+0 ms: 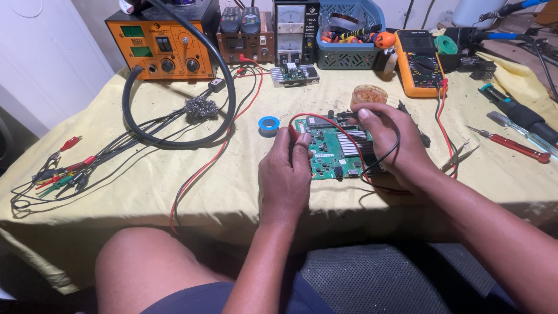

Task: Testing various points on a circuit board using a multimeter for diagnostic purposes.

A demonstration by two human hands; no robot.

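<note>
A green circuit board lies on the yellow cloth in front of me. My left hand rests at the board's left edge and pinches a red test probe, whose red lead arcs over the board. My right hand covers the board's right side and holds a black test lead, with the index finger reaching to the board's far edge. The probe tips are hidden by my fingers.
An orange multimeter stands at the back right, an orange soldering station at the back left with a black hose loop. A blue solder spool, a flux tin, screwdrivers and clip leads lie around.
</note>
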